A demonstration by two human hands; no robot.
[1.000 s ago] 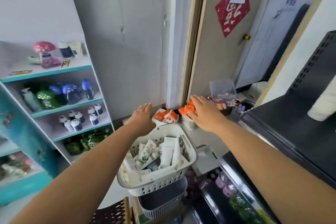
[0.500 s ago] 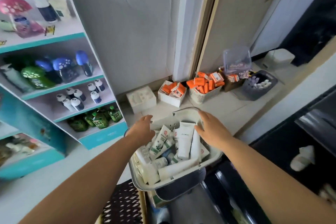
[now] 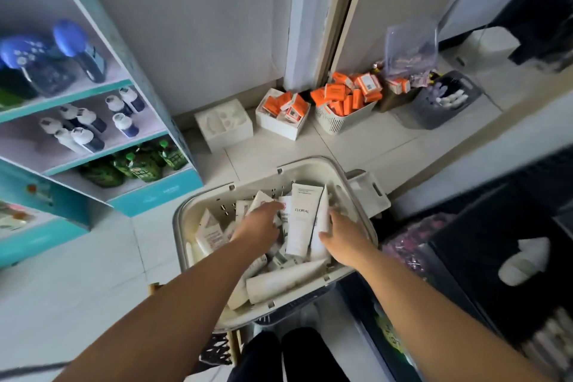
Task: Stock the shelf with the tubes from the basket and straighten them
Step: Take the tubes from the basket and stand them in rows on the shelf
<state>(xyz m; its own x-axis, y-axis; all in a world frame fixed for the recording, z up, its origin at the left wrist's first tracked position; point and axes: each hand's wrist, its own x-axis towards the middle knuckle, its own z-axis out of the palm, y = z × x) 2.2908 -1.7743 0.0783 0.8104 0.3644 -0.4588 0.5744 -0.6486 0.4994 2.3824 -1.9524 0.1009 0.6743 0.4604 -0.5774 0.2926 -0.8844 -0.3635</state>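
Tubes point(image 3: 300, 220) in white basket point(image 3: 186, 217) above pale tiled floor point(image 3: 93, 273); teal shelf point(image 3: 155, 195) left

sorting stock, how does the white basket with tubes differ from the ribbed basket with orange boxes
The white basket sits near, under both hands, holding loose white tubes lying at mixed angles. The ribbed basket stands farther off by the wall, looks smaller from here, and is heaped with orange boxes above its rim. Both are pale, open-topped and full.
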